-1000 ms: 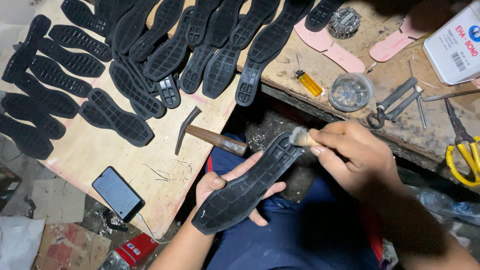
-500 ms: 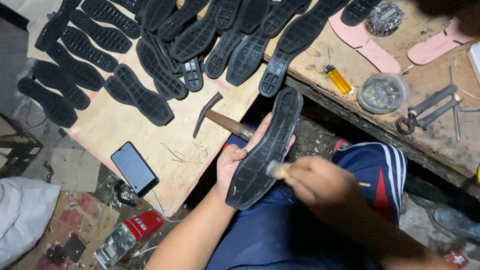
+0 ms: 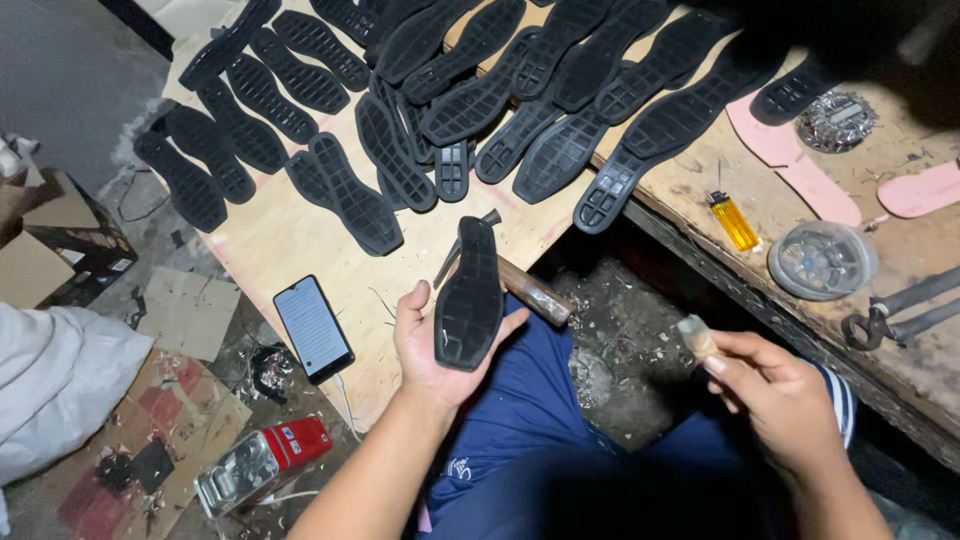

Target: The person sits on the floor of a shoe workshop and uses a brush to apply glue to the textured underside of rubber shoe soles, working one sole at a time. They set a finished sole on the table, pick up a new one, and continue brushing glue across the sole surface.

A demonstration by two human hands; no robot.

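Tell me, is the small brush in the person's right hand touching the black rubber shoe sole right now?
No, the right hand holds the small brush clear of the black rubber shoe sole, which rests in the left hand.

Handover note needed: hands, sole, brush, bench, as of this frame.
Left hand: holds one black rubber shoe sole, ribbed face up, above the lap.
Right hand: pinches a small pale-tipped brush, clear of the sole.
Wooden-handled hammer lies on the plywood bench edge behind the sole.
Many matching black soles lie spread on the bench.
Done or left: cannot tell whether the held sole is coated.
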